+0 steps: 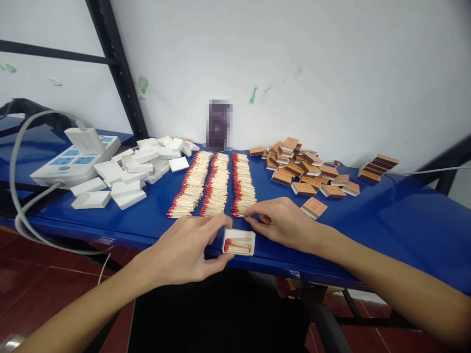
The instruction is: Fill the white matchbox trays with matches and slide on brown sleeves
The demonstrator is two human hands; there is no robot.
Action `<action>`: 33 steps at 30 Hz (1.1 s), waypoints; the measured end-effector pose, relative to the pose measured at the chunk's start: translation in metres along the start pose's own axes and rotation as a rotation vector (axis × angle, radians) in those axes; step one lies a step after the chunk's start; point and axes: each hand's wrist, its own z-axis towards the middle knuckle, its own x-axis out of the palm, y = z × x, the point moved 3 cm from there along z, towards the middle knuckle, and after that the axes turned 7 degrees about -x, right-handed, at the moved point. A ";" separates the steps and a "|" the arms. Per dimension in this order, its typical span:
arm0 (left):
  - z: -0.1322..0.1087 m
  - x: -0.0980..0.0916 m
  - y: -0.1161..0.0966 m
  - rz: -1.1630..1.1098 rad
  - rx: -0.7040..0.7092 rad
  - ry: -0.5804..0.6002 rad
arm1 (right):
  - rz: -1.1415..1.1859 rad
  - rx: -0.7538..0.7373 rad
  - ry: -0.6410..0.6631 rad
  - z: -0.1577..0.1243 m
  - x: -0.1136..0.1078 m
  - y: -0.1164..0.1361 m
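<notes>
My left hand [193, 247] grips a small white tray [252, 243] at its left end, at the table's front edge. Several red-headed matches [238, 245] lie in the tray, heads to the left. My right hand [277, 219] is closed at the near end of the rightmost row of matches [243, 184], fingertips by the lowest sticks; whether a match is between them is too small to tell. Two more rows of matches, the middle one [216, 184] and the left one [191, 184], lie beside it, red heads to the left.
White empty trays [128, 171] are heaped at the left beside a power strip [75, 159] with a cable. Orange matchboxes [303, 169] lie piled at the right, with a small stack [379, 167] farther right. A blurred dark object [220, 125] leans on the wall.
</notes>
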 end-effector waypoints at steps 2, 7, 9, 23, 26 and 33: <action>0.000 0.000 0.000 0.003 0.000 0.006 | 0.011 -0.017 0.009 0.000 -0.001 0.001; 0.000 0.001 0.001 0.009 0.001 0.008 | 0.028 -0.019 0.024 0.001 -0.001 0.003; 0.000 0.001 0.001 0.008 0.003 0.007 | 0.027 0.006 0.030 0.002 -0.001 0.002; 0.000 0.000 0.000 0.000 -0.004 0.012 | 0.079 0.119 0.116 0.001 0.004 -0.004; 0.000 0.000 0.000 -0.004 -0.005 0.012 | 0.080 0.120 0.107 0.002 0.002 -0.002; -0.001 0.000 0.001 0.003 -0.001 0.014 | 0.062 0.098 0.122 0.001 0.001 0.000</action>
